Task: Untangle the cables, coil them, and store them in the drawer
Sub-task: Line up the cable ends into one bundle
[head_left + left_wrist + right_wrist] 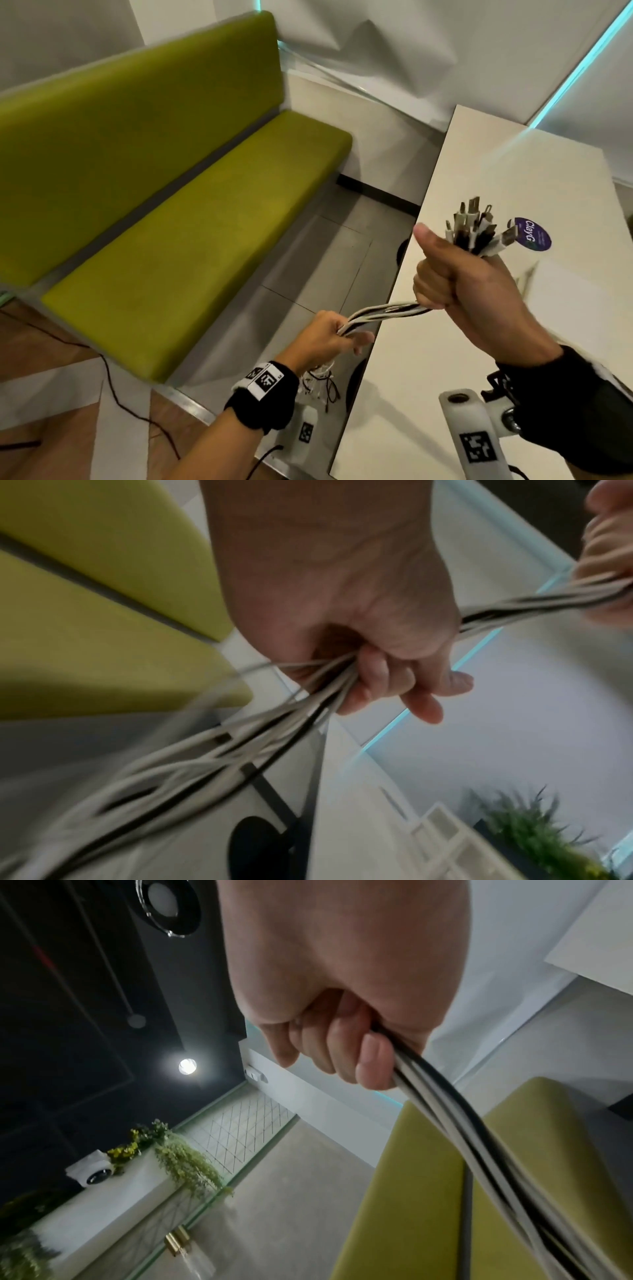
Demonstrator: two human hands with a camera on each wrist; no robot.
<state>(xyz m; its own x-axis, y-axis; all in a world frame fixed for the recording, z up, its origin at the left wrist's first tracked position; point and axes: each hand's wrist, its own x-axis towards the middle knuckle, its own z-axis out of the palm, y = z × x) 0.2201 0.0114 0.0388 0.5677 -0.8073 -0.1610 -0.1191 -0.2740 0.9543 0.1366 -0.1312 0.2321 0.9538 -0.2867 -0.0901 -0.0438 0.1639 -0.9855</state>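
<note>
A bundle of white and black cables (pixel 387 312) runs between my two hands above the table's left edge. My right hand (pixel 459 274) grips the bundle in a fist over the white table, thumb up, with several USB plugs (pixel 476 228) sticking out above it. My left hand (pixel 329 337) grips the same bundle lower down, left of the table edge. The loose ends (pixel 318 380) hang tangled below my left wrist. In the left wrist view the cables (pixel 240 750) trail blurred out of my left hand (pixel 359 669). My right hand (pixel 342 1042) shows the cables (pixel 479 1137) leaving its fist. No drawer is in view.
A white table (pixel 462 377) with a purple round sticker (pixel 534 234) is on the right. A long green bench (pixel 191 233) stands to the left across a tiled floor. A black cord (pixel 113 387) lies on the floor. Plants (pixel 185 1158) sit on a white ledge.
</note>
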